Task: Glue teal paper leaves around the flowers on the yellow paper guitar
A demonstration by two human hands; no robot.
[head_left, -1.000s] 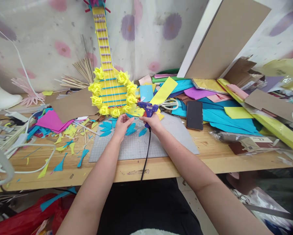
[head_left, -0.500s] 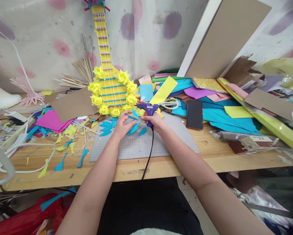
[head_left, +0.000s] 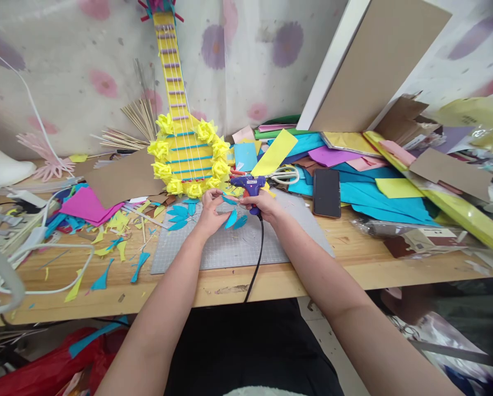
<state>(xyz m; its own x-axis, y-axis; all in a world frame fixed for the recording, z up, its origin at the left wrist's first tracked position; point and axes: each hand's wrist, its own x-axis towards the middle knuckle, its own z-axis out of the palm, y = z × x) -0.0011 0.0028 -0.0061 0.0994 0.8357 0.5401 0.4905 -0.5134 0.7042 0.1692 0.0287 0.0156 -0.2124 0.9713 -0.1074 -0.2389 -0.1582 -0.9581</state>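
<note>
My right hand (head_left: 264, 203) is closed around a blue hot glue gun (head_left: 251, 187) whose nozzle points left. A black cord (head_left: 259, 258) hangs from its handle. My left hand (head_left: 211, 212) pinches a blue paper leaf (head_left: 230, 199) between thumb and fingers, close to the fingers of my right hand. Under the hands lies a grey cutting mat (head_left: 225, 250). On it, more blue leaves (head_left: 177, 215) are spread left of my left hand, and loose blue leaves (head_left: 240, 221) lie between the two hands.
A yellow paper instrument with strings (head_left: 190, 157) stands behind the hands. To the right are scissors (head_left: 285, 175), a phone (head_left: 327, 192) and stacked coloured paper (head_left: 388, 203). Paper scraps (head_left: 120, 223) and white cables (head_left: 71, 286) cover the left side.
The leaf in my left hand has tipped from upright to nearly flat. My hands have moved only slightly, and the glue gun's cord has swung to the right.
</note>
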